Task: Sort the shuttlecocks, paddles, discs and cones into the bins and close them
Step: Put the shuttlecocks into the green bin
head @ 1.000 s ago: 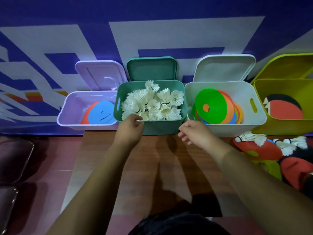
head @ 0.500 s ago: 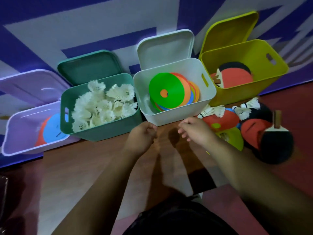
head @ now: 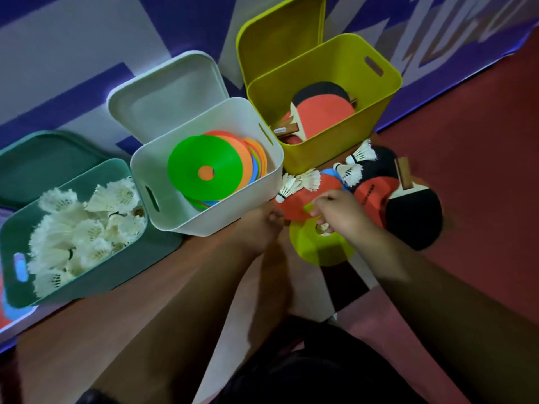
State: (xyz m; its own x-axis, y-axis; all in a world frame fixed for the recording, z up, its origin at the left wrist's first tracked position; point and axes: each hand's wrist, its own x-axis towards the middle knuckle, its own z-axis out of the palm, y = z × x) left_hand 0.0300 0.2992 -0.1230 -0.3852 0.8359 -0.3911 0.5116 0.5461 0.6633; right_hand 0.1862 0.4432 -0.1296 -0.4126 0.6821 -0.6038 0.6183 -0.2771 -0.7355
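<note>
Both hands are out in front of me at the right end of the brown desk [head: 140, 316], close together over the loose pile. My left hand [head: 259, 225] sits just before the front corner of the white bin [head: 204, 220], fingers curled in, its knuckles against the edge of a flat red piece [head: 294, 204]. I cannot tell whether it grips anything. My right hand [head: 339, 214] hangs over the yellow-green cone [head: 320, 252], fingers bent down to the hole in its middle, where something pale shows. I cannot tell whether they have hold of it.

The rest of the pile lies just beyond that hand. Two shuttlecocks [head: 297, 182] lie on the red piece, and two more [head: 351, 172] lie on a black paddle behind. A red paddle [head: 374, 191] and a black paddle [head: 414, 220] with a wooden handle overlap to the right.

All the bins stand open, each lid propped behind against the wall. The green bin [head: 96, 266] on the left is heaped with white shuttlecocks. The white bin holds a tilted stack of cones [head: 204, 167], a green one on top. The yellow bin [head: 326, 147] holds paddles, a red face uppermost. A sliver of a purple bin [head: 14, 319] shows at the far left edge.
</note>
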